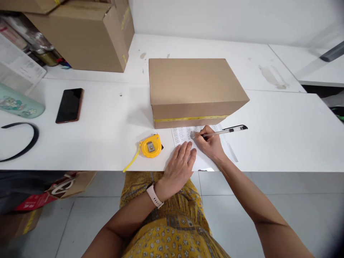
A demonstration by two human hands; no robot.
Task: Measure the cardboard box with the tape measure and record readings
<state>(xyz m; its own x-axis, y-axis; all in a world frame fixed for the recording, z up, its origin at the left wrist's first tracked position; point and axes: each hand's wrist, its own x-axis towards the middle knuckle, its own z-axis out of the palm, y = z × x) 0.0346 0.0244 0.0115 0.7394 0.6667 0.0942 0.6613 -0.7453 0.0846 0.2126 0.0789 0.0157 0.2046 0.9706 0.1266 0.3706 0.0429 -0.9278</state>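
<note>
In my right hand [211,143] is a pen [224,131] with a clear barrel and black cap end, its tip down at a sheet of paper [176,135] that bears rows of writing. My left hand [181,163] lies flat with fingers stretched over the paper's lower left part and the table edge. Just behind the sheet stands a closed brown cardboard box [195,82] with yellow tape along its front side; the paper's far edge meets the box's base. Left of my left hand lies a yellow tape measure [151,146] with a yellow strap.
A phone [70,105], a green bottle [23,102] and a black band [33,138] lie on the white table [102,143] to the left. Larger cardboard boxes [80,36] stand at the back left. Below the table edge at left is a paper bag [77,184].
</note>
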